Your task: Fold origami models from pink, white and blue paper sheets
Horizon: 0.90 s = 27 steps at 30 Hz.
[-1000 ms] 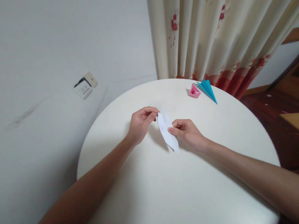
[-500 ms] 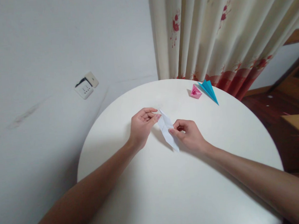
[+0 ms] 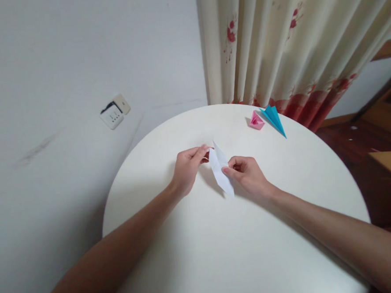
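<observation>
A folded piece of white paper [image 3: 221,173], narrow and pointed at both ends, is held up slantwise just above the round white table [image 3: 202,252]. My right hand [image 3: 248,174] pinches its right edge between thumb and fingers. At the upper left edge of the paper is my left hand [image 3: 190,164], its thumb and fingertips closed at the paper's upper part, with one fingertip showing in the opening between the layers. The fingers behind the paper are partly hidden.
Toward the back right of the table lie a small pink folded paper piece [image 3: 256,121] and a blue paper plane [image 3: 274,120]. A wall socket [image 3: 112,116] is at the left, and a patterned curtain [image 3: 269,49] hangs behind the table. Wooden furniture [image 3: 389,165] stands at the right.
The left hand's fingers have shifted at the paper's top, the index finger curling in by the fold. The upper layers stand a little further apart. The right hand keeps its pinch.
</observation>
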Tool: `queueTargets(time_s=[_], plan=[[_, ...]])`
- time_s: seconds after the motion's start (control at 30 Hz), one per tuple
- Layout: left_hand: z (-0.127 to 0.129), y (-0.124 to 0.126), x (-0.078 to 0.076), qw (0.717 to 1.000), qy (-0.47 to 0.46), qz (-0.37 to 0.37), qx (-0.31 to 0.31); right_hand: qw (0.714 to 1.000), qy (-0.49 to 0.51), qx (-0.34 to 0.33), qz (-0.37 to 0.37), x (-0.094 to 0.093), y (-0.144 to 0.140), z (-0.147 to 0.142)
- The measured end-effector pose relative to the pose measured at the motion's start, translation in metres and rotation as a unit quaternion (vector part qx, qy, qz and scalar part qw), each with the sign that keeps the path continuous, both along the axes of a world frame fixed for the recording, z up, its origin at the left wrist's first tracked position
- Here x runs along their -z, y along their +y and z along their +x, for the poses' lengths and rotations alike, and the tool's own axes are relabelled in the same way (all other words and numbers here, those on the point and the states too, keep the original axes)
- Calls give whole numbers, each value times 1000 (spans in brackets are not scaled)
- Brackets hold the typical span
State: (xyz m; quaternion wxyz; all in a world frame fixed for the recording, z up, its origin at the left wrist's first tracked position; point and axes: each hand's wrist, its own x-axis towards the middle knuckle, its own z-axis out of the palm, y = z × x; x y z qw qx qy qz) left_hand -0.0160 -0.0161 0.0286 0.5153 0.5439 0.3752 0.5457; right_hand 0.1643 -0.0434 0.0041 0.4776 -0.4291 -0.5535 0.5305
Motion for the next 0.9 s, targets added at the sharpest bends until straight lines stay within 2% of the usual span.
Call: queueTargets(time_s=[0.07, 0.37, 0.67, 0.77, 0.9], plan=[[1, 0, 0, 1000, -6, 13, -10, 1000, 17, 1, -10, -2, 0, 0], [5, -7, -8, 975, 103, 148, -128, 998, 52, -9, -26, -10, -3, 1], [-6, 2, -8, 925, 181, 297, -150, 997, 61, -17, -43, -12, -3, -1], [-7, 4, -8, 926, 176, 301, -146, 997, 65, -21, -42, -13, -3, -1], [-4, 1, -9, 947, 152, 247, -136, 999, 48, -4, -19, -8, -2, 0]])
